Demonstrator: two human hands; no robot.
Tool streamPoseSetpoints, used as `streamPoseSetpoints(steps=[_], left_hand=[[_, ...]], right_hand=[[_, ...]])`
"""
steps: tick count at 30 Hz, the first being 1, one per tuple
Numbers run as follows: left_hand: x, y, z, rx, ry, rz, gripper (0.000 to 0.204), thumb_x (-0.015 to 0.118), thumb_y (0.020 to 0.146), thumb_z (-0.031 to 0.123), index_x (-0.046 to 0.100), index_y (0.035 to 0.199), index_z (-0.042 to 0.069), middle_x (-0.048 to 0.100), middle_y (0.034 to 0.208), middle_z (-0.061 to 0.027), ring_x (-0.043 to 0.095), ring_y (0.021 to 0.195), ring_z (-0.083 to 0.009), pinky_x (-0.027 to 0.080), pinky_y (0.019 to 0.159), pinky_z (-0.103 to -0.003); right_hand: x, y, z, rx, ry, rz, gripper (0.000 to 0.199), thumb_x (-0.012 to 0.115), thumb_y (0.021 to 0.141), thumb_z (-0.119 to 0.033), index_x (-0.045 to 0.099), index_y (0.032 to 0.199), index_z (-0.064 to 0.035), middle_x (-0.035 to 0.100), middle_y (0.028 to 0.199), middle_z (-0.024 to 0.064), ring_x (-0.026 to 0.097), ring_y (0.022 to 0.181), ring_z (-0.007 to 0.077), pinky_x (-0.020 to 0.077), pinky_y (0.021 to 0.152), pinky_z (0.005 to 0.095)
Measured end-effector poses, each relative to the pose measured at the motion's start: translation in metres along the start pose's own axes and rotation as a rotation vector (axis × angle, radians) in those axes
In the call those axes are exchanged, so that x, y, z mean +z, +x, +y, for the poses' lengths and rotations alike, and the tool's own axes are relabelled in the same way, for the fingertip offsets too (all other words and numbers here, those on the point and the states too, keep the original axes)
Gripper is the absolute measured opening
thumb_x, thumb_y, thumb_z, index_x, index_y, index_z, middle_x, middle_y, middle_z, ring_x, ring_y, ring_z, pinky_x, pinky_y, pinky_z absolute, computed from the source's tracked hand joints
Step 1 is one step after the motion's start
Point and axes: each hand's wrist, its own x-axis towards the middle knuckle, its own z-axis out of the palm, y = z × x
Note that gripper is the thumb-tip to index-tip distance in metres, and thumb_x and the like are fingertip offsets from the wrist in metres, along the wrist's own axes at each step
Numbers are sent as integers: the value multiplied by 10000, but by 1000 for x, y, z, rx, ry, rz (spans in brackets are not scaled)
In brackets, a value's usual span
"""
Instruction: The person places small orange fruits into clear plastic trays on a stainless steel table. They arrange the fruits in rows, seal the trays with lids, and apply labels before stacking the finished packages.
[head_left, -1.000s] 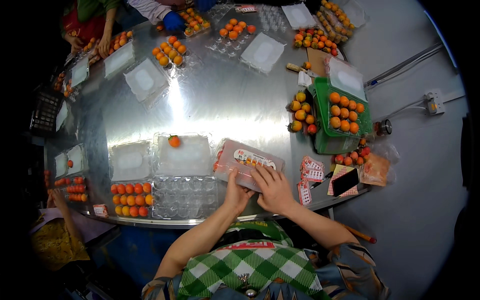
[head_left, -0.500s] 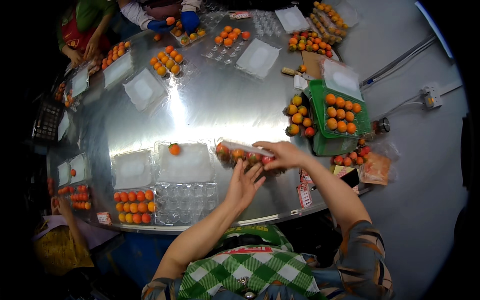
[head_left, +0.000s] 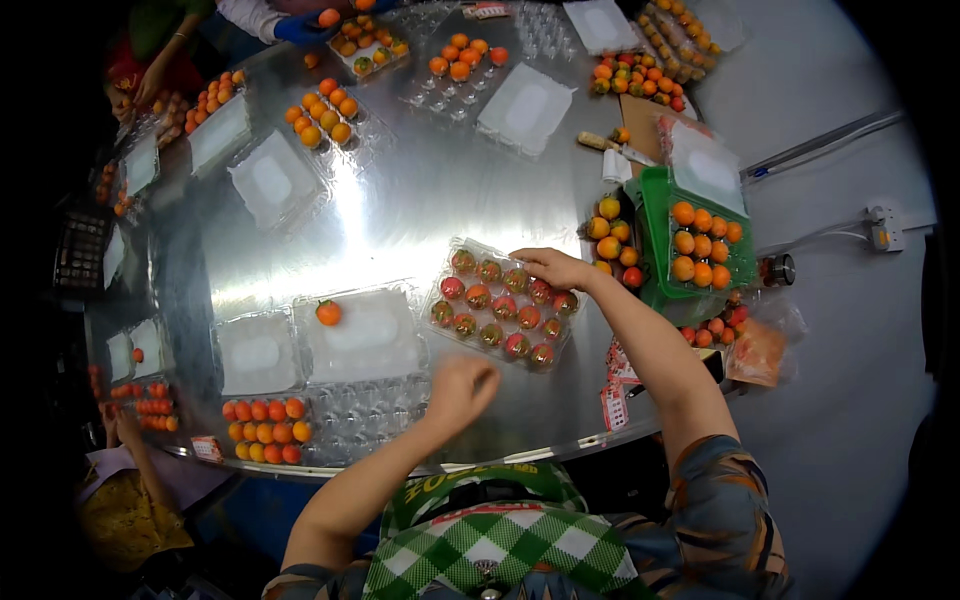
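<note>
A clear plastic tray [head_left: 484, 335] of red-orange fruits with green-brown leafy tops, which look like persimmons, lies tilted on the metal table in front of me. My right hand [head_left: 553, 270] grips its upper right edge, fingers on top. Just below the tray's lower left corner, my left hand [head_left: 465, 388] is curled into a fist, slightly blurred, with nothing showing in it. An empty clear tray [head_left: 365, 418] lies left of that hand, its white-padded lid [head_left: 365, 350] open behind it. One orange persimmon [head_left: 328, 312] rests on that lid.
A filled tray [head_left: 267, 430] with an open lid [head_left: 257, 355] lies left. At right, a green crate [head_left: 655, 215] carries another filled tray [head_left: 703, 243], beside loose persimmons [head_left: 610, 235]. Printed labels [head_left: 614, 400] lie near the table edge. Other people's hands work at the far and left sides.
The fruit tray has swung from standing on edge to face-up, showing its rows of fruit. My left hand has come off it, down and left, and closed. The right hand stays on the tray.
</note>
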Motion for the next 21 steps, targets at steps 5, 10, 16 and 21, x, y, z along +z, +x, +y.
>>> streamPoseSetpoints(steps=[5,10,16,21], left_hand=[[0,-45,-34,294,577,-137,198,670,693,158,598,858,74,554,908,-63,515,998,-238,291,996,-531],[-5,-53,-45,270,579,-74,297,674,695,156,580,963,70,532,987,-84,491,1072,-251,253,1029,-547],[-2,-47,-46,198,509,-33,372,680,703,164,567,1049,86,554,1005,-84,488,1114,-255,249,1043,-538],[-1,-50,-43,219,461,31,288,665,715,135,586,978,49,569,1017,-137,498,1100,-292,300,1020,-518]], right_hand=[[-21,13,1,-54,-86,-88,376,466,906,-126,486,1276,-57,547,1244,128,509,1136,216,384,974,314],[-34,20,-3,-90,-182,-234,355,492,892,-140,533,1243,-116,588,1179,133,564,1038,247,427,908,329],[-4,14,-15,-50,-403,-97,329,505,859,-160,593,1176,-184,598,1066,130,564,985,297,446,867,375],[-2,-14,-29,-176,-436,73,283,520,829,-140,630,1089,-142,559,1005,120,549,962,272,437,871,361]])
